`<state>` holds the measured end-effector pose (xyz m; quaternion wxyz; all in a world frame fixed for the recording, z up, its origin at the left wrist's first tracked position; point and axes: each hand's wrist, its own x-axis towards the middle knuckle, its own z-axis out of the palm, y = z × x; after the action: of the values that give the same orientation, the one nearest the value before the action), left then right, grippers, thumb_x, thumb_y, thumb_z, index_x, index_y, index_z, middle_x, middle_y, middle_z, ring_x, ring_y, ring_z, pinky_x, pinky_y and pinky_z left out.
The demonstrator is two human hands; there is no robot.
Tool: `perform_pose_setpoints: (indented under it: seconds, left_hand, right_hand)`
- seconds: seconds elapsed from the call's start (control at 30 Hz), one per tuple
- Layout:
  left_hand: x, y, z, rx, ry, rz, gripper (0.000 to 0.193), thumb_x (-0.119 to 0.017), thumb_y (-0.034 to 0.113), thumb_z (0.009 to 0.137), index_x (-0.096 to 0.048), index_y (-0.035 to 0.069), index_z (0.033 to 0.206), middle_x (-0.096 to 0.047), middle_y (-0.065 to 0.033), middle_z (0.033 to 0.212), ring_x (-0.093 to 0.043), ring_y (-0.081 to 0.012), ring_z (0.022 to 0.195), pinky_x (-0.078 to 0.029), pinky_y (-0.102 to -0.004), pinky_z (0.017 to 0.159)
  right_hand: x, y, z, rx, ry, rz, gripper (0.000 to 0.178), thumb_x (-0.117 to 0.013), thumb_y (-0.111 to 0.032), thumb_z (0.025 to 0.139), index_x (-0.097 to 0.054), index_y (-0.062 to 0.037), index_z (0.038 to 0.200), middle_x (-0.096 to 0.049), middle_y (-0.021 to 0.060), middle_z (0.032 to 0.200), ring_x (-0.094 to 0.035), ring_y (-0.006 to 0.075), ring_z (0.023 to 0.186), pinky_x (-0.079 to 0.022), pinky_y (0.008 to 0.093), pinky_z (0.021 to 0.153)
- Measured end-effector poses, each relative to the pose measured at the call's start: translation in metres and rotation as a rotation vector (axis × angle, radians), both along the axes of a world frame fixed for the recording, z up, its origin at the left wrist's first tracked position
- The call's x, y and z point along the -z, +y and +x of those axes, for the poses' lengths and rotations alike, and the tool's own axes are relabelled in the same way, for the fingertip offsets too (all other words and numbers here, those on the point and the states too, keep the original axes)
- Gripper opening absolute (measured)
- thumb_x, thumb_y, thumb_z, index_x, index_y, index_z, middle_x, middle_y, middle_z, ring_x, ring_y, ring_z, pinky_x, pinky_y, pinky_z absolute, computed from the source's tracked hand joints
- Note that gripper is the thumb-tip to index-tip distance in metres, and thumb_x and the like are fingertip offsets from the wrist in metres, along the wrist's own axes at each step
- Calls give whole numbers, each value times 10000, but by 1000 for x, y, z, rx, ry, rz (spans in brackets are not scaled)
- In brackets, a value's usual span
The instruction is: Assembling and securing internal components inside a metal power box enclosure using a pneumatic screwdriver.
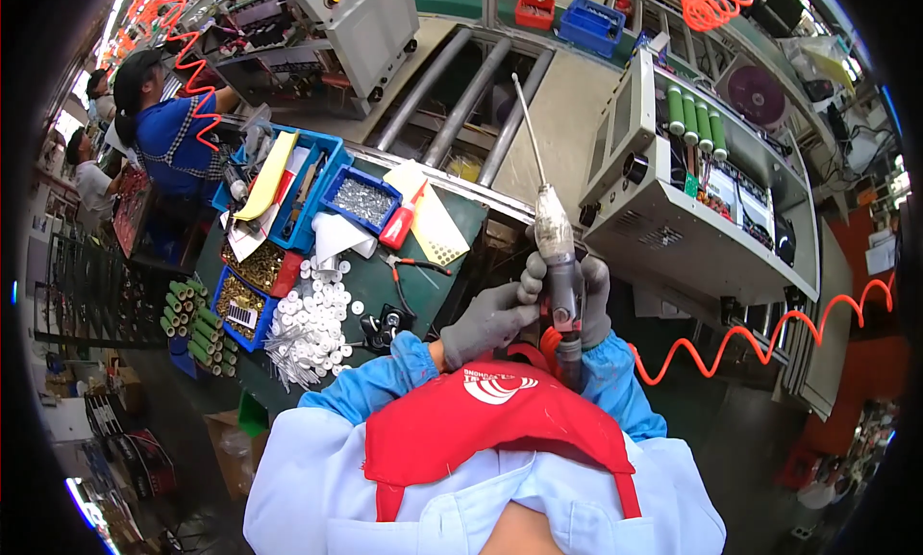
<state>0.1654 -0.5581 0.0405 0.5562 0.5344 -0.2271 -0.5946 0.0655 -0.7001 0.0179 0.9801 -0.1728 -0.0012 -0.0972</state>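
Note:
My right hand [596,300], in a grey glove, wraps round a worn air screwdriver [558,233]. Its long thin bit [529,127] points away from me, tilted slightly left. Close against the tool's left side is my left hand [488,321], also gloved, with curled fingers; whatever they pinch is hidden. Left of that hand, cutters [415,264] with black and red handles lie on the green tabletop [385,305]. White round washers [317,310] are heaped farther left, beside long thin metal pins [291,356].
Beyond the washers are a blue bin of screws [361,201], brass parts [258,264] and a red bottle [396,230]. An open metal cabinet [692,204] with green cylinders stands right; rollers [471,103] run ahead. An orange coiled hose [760,329] hangs right. A co-worker [173,122] is far left.

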Motion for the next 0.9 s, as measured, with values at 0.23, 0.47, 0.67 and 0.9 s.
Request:
perform_pose_setpoints:
  seconds: [0.23, 0.47, 0.67, 0.9]
  left_hand:
    - [-11, 16, 4, 30, 132, -1, 284, -657, 164, 875, -574, 52, 1123, -550, 26, 809, -472, -41, 631, -356, -206, 547]
    - [13, 14, -10, -59, -166, -116, 304, -705, 56, 827, -602, 34, 1112, -622, -23, 989, -575, -97, 935, -481, -276, 853]
    - [6, -2, 30, 376, -560, -125, 304, -684, 97, 810, -617, 13, 1094, -652, -75, 977, -615, -134, 932, -516, -316, 828]
    - [-21, -60, 67, 84, -15, -146, 338, -468, 332, 996, -616, 31, 1035, -367, 51, 566, -316, -51, 427, -215, -220, 390]
  right_hand:
    - [-24, 21, 3, 87, 113, -179, 624, -655, -531, 772, -553, 19, 1048, -624, 113, 869, -627, 220, 793, -541, 329, 720]
    - [-23, 25, -1, 21, 88, -223, 562, -648, -513, 755, -540, -6, 972, -556, 70, 736, -562, 162, 633, -471, 286, 584]
    - [-37, 36, -22, 112, 310, -422, 786, -702, -404, 736, -397, -35, 1360, -563, 67, 776, -562, 135, 593, -460, 247, 505]
    - [-35, 51, -68, 147, 673, -677, 883, -756, -246, 714, -331, -11, 1451, -555, 60, 1006, -541, 96, 720, -464, 252, 595]
